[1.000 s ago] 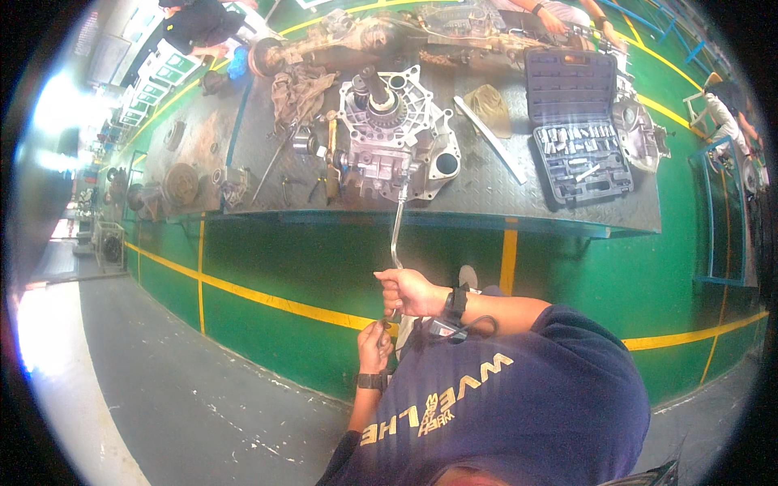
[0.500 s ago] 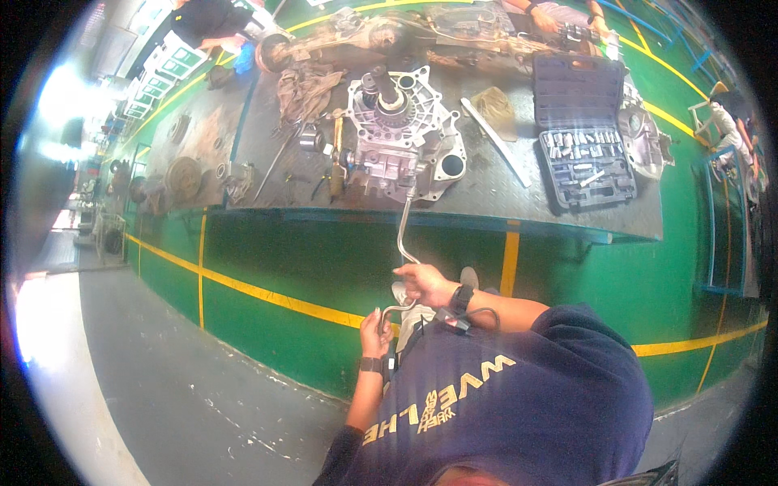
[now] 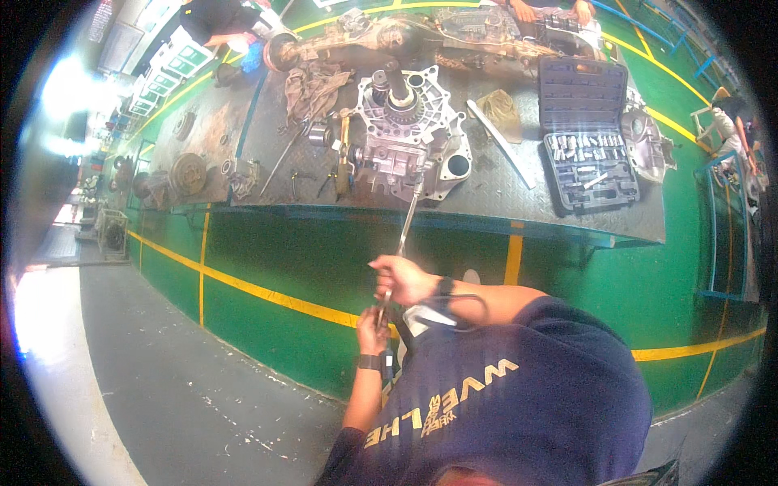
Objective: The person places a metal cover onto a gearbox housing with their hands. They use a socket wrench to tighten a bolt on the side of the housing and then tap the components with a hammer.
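Note:
A metal speed brace [image 3: 411, 217] runs from the near edge of the workbench toward my body, its far end at the lower side of a silver gearbox housing [image 3: 397, 147]. My right hand [image 3: 403, 280] is closed round the bent crank part. Nearer to me, my left hand [image 3: 372, 328] is closed on the brace's end. Both hands are somewhat blurred. On top of the housing stands a shaft with a toothed gear [image 3: 403, 105]. Whether the brace's tip sits on a bolt is too small to tell.
Right on the workbench [image 3: 519, 206] lie an open socket case [image 3: 590, 162], a pale metal bar [image 3: 502, 146] and a brown cloth [image 3: 500, 113]. Left are a rag [image 3: 314, 91], a long thin rod [image 3: 279, 166] and pliers [image 3: 327, 180]. A dirty axle assembly [image 3: 381, 39] spans the back; other people's hands [image 3: 523, 11] are beyond.
The crank part of the brace has swung left, carried by my right hand. My left hand stays near the same spot at its end. The view has shifted slightly.

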A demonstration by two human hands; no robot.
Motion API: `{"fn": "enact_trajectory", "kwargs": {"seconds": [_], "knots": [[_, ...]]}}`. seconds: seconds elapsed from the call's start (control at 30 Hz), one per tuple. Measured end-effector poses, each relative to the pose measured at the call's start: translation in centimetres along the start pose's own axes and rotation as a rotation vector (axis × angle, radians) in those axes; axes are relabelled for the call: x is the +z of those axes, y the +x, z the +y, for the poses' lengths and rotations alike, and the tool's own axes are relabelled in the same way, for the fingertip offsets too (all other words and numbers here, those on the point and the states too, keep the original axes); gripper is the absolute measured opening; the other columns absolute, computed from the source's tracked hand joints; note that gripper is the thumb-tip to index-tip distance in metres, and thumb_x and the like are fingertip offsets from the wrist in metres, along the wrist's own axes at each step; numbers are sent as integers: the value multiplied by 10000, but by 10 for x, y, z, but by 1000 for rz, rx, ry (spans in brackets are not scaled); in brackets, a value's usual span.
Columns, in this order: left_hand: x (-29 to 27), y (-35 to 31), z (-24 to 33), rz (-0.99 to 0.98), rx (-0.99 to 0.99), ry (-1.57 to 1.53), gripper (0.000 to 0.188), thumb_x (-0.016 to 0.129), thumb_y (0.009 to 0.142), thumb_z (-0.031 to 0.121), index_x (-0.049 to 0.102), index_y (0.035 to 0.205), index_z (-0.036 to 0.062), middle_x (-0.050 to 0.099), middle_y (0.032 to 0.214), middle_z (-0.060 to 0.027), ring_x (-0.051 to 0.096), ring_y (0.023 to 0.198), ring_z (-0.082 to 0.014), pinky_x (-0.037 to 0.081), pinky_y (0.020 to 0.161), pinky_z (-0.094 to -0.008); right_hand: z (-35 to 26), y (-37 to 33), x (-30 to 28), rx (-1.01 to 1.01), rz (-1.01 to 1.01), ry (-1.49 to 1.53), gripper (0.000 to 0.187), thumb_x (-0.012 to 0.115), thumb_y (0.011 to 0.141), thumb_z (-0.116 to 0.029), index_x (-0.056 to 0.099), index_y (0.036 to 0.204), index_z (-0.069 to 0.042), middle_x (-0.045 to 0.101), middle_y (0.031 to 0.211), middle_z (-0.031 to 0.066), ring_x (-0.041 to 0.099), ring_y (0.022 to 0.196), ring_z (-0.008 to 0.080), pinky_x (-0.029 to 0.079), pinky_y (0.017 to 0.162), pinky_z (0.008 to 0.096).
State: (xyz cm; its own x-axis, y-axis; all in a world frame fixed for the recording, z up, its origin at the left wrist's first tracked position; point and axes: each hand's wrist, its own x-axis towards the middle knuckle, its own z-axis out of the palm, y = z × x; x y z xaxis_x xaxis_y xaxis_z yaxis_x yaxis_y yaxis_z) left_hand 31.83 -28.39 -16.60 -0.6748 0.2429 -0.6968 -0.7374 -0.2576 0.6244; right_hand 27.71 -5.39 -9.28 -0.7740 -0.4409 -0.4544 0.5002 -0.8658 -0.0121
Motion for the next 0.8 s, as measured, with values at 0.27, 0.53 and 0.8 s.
{"fn": "enact_trajectory", "kwargs": {"seconds": [0.27,0.53,0.8], "knots": [[37,-35,7,-151,-219,-79,135,552,1043,270,558,1007,140,559,704,-47,363,422,-86,294,382,-223,-4,68,-79,-155,460,-203,263,683,900,-200,474,749,-151,371,621,-2,406,565,187,395,558,405],[10,-12,16,49,-190,-138,187,548,1037,293,599,970,127,595,692,-40,371,409,-81,291,368,-223,-5,-24,-21,17,-11,26,290,688,895,-170,452,728,-172,325,559,-52,341,492,147,370,535,382],[34,-32,3,-65,-327,-193,190,548,1042,279,617,967,119,613,710,-72,416,425,-92,313,364,-218,0,84,-45,-40,323,-64,319,694,894,-169,422,727,-181,347,573,-18,378,519,170,399,573,374]]}}
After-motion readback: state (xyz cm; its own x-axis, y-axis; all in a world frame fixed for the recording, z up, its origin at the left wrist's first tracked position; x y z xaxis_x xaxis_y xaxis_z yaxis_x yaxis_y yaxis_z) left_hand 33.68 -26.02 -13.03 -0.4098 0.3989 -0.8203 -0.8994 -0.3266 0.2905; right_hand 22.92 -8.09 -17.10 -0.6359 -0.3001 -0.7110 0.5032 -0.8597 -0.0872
